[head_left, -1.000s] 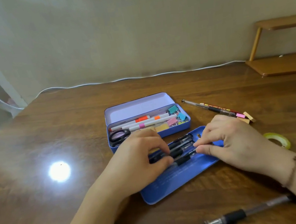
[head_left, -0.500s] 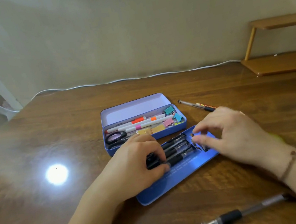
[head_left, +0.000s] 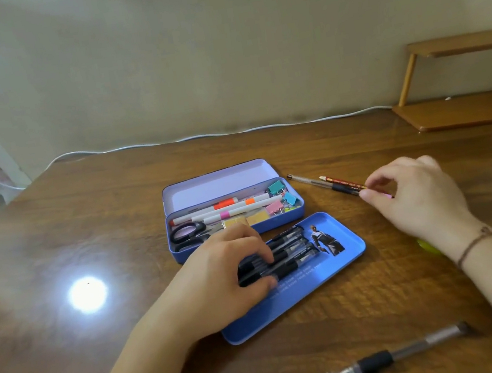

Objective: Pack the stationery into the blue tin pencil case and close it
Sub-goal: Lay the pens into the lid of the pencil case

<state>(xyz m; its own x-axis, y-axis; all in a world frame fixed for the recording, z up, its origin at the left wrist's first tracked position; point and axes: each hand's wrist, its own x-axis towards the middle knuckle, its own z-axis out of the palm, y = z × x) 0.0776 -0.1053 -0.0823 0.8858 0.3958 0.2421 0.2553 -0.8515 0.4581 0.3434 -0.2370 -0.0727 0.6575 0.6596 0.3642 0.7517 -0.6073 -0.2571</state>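
The left hand (head_left: pixel 220 274) lay palm down over a bundle of black gel pens (head_left: pixel 281 256), its fingers curled across their near ends and pressing them onto a loose blue tray (head_left: pixel 342 271) that lay flat on the wooden table (head_left: pixel 102 241). The right hand (head_left: pixel 417 198) hovered to the right of the tray, thumb and forefinger drawn narrow at the near end of a red patterned pencil (head_left: pixel 342 184); whether they gripped the pencil could not be told. A clear pen (head_left: pixel 308 180) lay just beside the pencil, on its far-left side. A thin cord bracelet (head_left: pixel 476 241) circled the right wrist, and a sliver of yellow-green showed just under that wrist.

The blue tin pencil case (head_left: pixel 236 233) sat open just beyond the tray, its lid (head_left: pixel 218 184) folded back toward the wall. Inside lay three white highlighters (head_left: pixel 229 208) with orange and pink bands, black-handled scissors (head_left: pixel 186 233) at the left end, yellow sticky pads (head_left: pixel 246 218) near the front wall, and teal and pink binder clips (head_left: pixel 281 196) at the right end.

Nearer the person, right of centre, another black-gripped pen (head_left: pixel 391 357) lay alone on the table. A white cable (head_left: pixel 198 136) ran along the table's far edge, and a wooden shelf (head_left: pixel 464 106) stood at the far right.
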